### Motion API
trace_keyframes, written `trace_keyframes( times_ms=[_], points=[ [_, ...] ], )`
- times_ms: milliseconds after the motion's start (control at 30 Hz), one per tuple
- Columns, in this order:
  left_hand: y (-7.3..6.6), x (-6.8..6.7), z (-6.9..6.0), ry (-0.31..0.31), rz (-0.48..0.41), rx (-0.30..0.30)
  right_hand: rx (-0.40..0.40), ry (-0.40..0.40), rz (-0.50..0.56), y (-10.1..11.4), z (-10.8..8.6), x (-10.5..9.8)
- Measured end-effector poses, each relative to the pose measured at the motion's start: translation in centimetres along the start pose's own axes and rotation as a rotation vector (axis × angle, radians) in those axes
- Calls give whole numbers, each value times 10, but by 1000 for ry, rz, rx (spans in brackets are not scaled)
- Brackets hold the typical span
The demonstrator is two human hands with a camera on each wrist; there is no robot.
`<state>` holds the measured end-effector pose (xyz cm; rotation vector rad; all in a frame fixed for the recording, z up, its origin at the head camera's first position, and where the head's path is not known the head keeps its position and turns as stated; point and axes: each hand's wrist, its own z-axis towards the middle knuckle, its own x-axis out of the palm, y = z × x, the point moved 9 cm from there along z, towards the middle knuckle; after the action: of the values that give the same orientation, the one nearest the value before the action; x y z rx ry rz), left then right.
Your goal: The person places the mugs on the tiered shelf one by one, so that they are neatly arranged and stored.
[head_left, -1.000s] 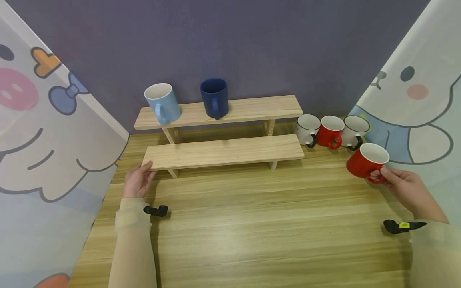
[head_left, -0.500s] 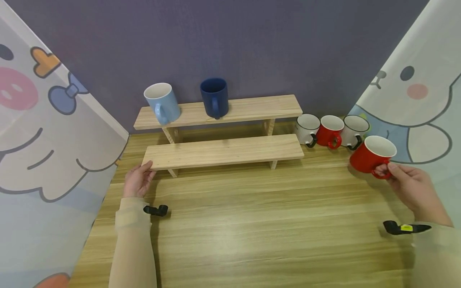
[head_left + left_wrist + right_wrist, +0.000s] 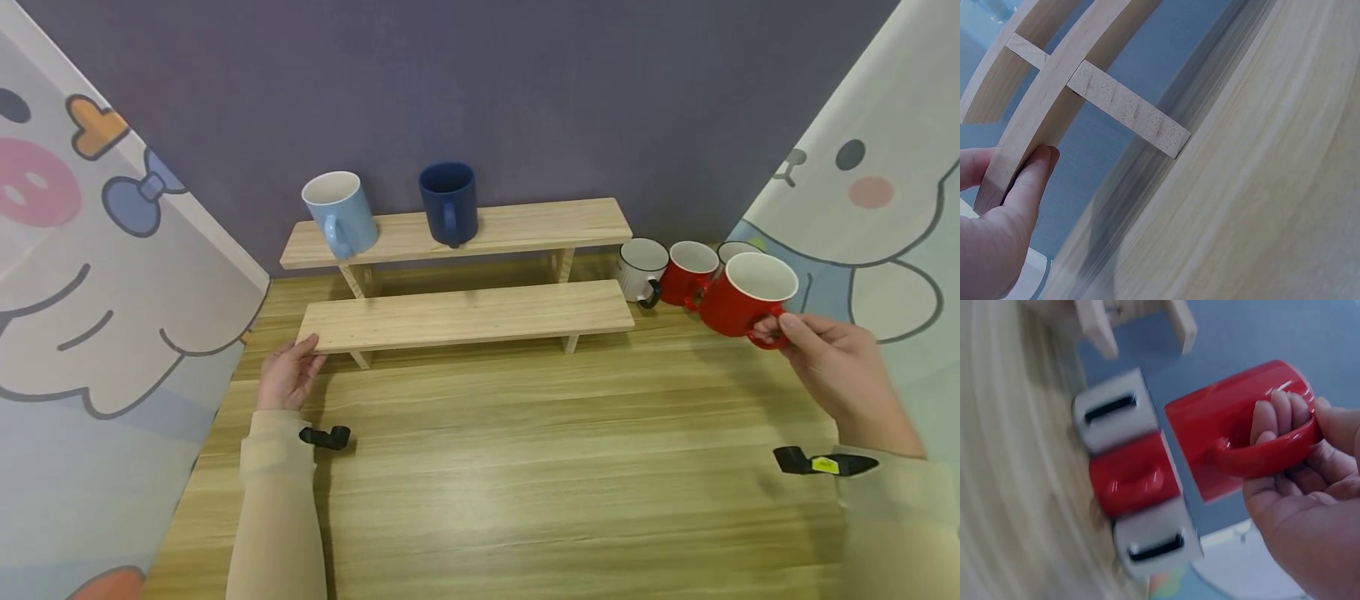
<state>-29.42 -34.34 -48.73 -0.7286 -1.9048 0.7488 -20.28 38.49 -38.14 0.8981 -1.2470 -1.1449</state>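
Note:
My right hand (image 3: 836,371) grips a red mug (image 3: 731,304) with a white inside by its handle, raised off the table at the right. In the right wrist view, several fingers pass through the handle (image 3: 1266,459) and the mug hangs above the standing mugs. At the left, my left hand (image 3: 285,377) pinches the end of the lower board of a two-tier wooden shelf (image 3: 472,315). The left wrist view has the thumb and a finger on opposite faces of that board (image 3: 1035,125). On the upper board stand a light blue mug (image 3: 348,218) and a dark blue mug (image 3: 450,208).
Right of the shelf, a white mug with a black handle (image 3: 639,268), a second red mug (image 3: 686,268) and another white mug (image 3: 738,248) stand in a row; the held mug partly hides the last. A grey wall (image 3: 525,100) rises behind the wooden table (image 3: 480,467).
The right hand has lifted the red mug and carried it first slightly right, then left toward the row of mugs. The left hand and the shelf have stayed put.

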Motion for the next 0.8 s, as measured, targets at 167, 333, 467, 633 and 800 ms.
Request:
trace_keyframes(
  times_ms=[167, 333, 467, 633, 800],
  points=[
    [-1, 2, -1, 22, -37, 2, -37, 43, 72, 4, 9, 27],
    [-1, 2, -3, 20, -45, 4, -72, 49, 119, 9, 16, 54],
    [-1, 3, -3, 29, -61, 4, -85, 47, 115, 13, 24, 78],
    [-2, 3, -3, 39, -84, 8, -85, 65, 74, 19, 37, 111],
    [-2, 4, -3, 35, -76, 16, -59, 79, 76, 22, 50, 142]
  ],
)
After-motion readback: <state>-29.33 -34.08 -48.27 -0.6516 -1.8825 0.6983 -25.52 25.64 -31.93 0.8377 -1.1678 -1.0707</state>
